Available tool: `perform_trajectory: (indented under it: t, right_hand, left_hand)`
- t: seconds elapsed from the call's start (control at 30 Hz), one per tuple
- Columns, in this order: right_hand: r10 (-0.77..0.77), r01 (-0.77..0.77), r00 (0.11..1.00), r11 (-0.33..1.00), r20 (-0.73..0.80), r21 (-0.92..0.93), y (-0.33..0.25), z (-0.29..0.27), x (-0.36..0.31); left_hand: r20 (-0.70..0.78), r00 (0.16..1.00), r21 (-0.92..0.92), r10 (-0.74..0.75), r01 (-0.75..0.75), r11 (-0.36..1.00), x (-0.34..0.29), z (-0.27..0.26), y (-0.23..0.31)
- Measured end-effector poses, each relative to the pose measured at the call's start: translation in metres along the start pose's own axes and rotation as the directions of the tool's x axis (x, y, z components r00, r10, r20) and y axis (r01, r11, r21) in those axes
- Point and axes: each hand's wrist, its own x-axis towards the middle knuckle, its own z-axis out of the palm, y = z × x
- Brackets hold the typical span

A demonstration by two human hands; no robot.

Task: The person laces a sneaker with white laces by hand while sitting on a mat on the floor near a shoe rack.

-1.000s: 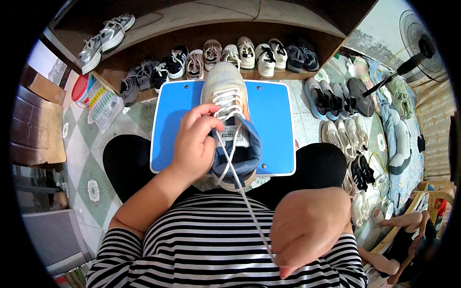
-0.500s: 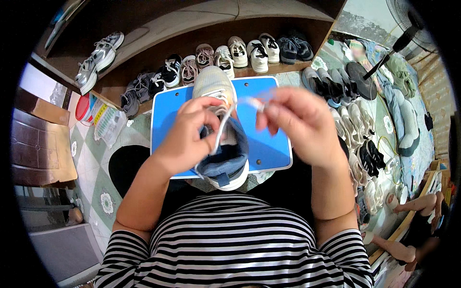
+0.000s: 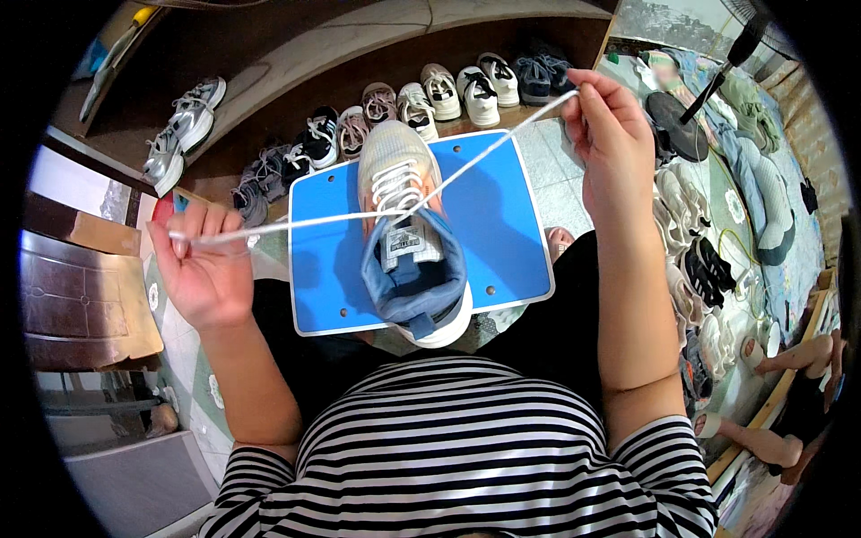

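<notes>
**Sneaker lacing: both ends drawn taut**

Sneaker (image 3: pixel 408 238), beige with a blue collar, lies on a blue board (image 3: pixel 502 233) across the lap. Left hand (image 3: pixel 204 269) and right hand (image 3: pixel 610 134) each pinch one end of the white lace (image 3: pixel 296 223), pulled wide. Judged step: tightening; crossing the ends likely follows. Shoe rows crowd the far edge; the sides lie open.

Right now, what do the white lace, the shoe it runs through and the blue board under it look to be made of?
White flat shoelace: woven fabric, matt, pulled taut between the left hand and right hand. Pale sneaker with blue lining: knit or mesh textile upper with a fine weave, padded cloth collar, white sole that is probably rubber or foam. Blue rounded board: likely smooth plastic, with a pale rim and small dark studs.
</notes>
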Motion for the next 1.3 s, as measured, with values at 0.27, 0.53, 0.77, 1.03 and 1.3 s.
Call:
perform_trajectory:
  t: [0.27,0.53,0.77,1.03,1.3]
  right_hand:
    - [-0.316,0.309,0.948,0.893,0.034,-0.326,0.024,0.003,0.014]
    - [0.059,0.149,0.875,0.911,0.481,-0.384,0.008,0.026,-0.018]
    - [0.352,-0.09,0.683,0.91,0.64,-0.405,0.018,0.035,-0.024]
    - [0.419,-0.255,0.632,0.907,0.652,-0.335,0.023,0.038,-0.026]
    - [0.452,-0.284,0.597,0.892,0.662,-0.353,0.038,0.051,-0.035]
  left_hand:
    - [-0.13,0.989,0.991,-0.067,0.13,0.001,-0.025,-0.053,-0.035]
    - [0.253,0.965,0.947,-0.071,-0.232,0.223,-0.021,-0.002,-0.065]
    - [0.338,0.927,0.94,-0.162,-0.328,0.09,-0.019,0.043,-0.111]
    - [0.293,0.947,0.946,-0.134,-0.266,0.185,-0.019,0.028,-0.126]
    - [0.286,0.948,0.92,-0.141,-0.231,0.317,-0.02,0.027,-0.127]
